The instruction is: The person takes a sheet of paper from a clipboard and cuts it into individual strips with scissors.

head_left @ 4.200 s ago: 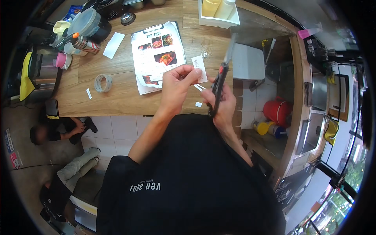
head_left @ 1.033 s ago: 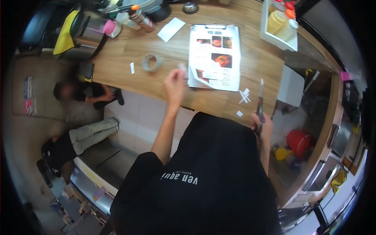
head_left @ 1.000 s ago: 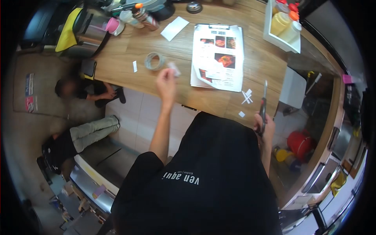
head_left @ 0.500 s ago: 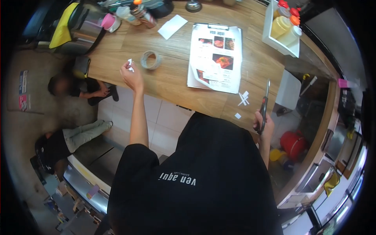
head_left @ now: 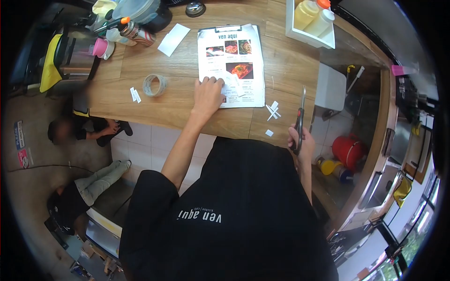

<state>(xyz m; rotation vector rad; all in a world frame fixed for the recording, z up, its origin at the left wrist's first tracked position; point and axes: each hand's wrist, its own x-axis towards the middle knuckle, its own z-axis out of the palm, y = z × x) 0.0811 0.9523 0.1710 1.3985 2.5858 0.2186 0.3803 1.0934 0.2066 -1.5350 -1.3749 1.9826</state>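
My left hand rests on the lower left part of a printed menu held on a clipboard. Its fingers are slightly apart, next to some small white paper pieces lying on the menu. In my right hand, at the table's front edge, is a pair of scissors with dark handles, blades pointing away from me. White paper strips and a small square of paper lie between the menu and the scissors. More cut strips sit beside a roll of tape.
A white paper sheet and a service bell lie farther back on the wooden table. A white bin of squeeze bottles stands at the right. Two people are off to the left.
My left hand has moved right from beside the tape roll onto the menu; the paper bits it held now lie on the table. The menu's curled corner is flatter. My right hand still holds the scissors.
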